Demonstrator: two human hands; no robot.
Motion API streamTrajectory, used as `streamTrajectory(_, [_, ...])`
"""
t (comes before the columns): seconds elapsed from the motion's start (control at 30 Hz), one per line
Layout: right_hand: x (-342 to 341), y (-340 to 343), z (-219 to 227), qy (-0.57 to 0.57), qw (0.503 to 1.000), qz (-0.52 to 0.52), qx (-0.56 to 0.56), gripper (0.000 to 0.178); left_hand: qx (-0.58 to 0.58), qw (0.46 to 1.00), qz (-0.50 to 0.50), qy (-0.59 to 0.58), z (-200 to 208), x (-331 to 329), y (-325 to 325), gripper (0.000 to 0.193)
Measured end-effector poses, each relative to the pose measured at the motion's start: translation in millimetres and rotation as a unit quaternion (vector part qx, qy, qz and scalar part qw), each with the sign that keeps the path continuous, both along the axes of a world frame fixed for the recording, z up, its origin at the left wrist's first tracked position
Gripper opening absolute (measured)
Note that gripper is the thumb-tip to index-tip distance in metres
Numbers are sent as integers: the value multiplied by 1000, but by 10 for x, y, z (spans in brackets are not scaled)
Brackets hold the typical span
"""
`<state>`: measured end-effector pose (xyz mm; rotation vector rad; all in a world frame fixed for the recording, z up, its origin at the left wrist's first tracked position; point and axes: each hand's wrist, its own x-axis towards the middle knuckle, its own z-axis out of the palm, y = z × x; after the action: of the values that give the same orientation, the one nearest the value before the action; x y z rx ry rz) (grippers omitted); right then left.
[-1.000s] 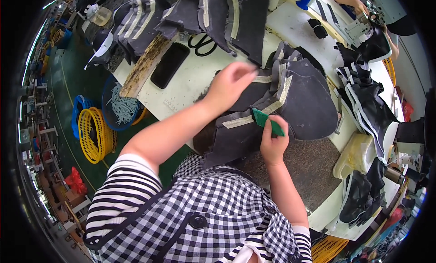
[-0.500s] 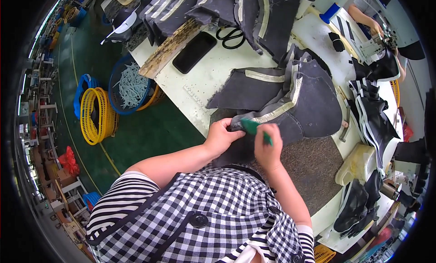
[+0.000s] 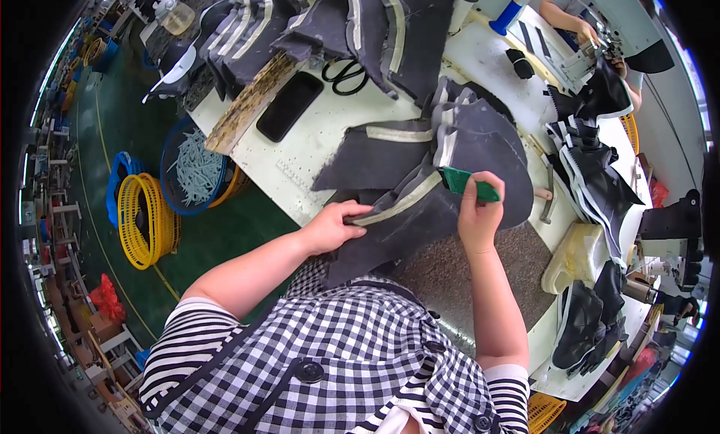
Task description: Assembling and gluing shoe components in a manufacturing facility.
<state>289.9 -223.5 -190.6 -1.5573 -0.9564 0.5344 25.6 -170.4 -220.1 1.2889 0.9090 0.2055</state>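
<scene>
Far left on green floor: yellow coil basket (image 3: pixel 142 220), next to it blue tub (image 3: pixel 196 175) of pale strips. White desk (image 3: pixel 315 153) running diagonally up-right. On desk: worn wooden board (image 3: pixel 251 104), black phone (image 3: pixel 289 106) flat just beside it, black scissors (image 3: pixel 346 76) above. Stack of dark fabric pieces with pale edging (image 3: pixel 330 22) along top edge.

Left hand (image 3: pixel 334 225) closed on near edge of dark grey fabric piece (image 3: pixel 480 164), thumb and fingers pinching the pale strip at its hem, pressing it against desk edge. Fabric piece spread centre of desk, partly over a brown speckled mat (image 3: pixel 480 273), pale trim strip running diagonally across it between both hands.

Right hand (image 3: pixel 480 213) clamped round green tool (image 3: pixel 461 181), fist closed, tool tip touching the pale strip on the fabric. Hands apart, each at one end of the strip.

Right of mat: hammer (image 3: pixel 549 198), yellowish block (image 3: pixel 577 254), more dark pieces (image 3: pixel 592 321) piled. Top right: another person's hands (image 3: pixel 585 33) at a sewing machine, well apart.
</scene>
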Motion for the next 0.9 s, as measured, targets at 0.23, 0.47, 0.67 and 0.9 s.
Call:
streamTrajectory(0.23, [227, 631, -38, -302, 947, 103, -26, 21, 131, 991, -16, 2, 29, 35, -149, 40])
streamTrajectory(0.47, [330, 882, 37, -486, 859, 159, -13, 28, 156, 988, 4, 20, 29, 20, -222, 38])
streamTrajectory(0.67, [291, 136, 24, -267, 949, -13, 165, 17, 153, 985, 63, 42, -30, -19, -291, 35])
streamTrajectory(0.9, [-671, -609, -173, -259, 929, 262, 18, 17, 48, 992, 118, 25, -98, 77, -328, 23])
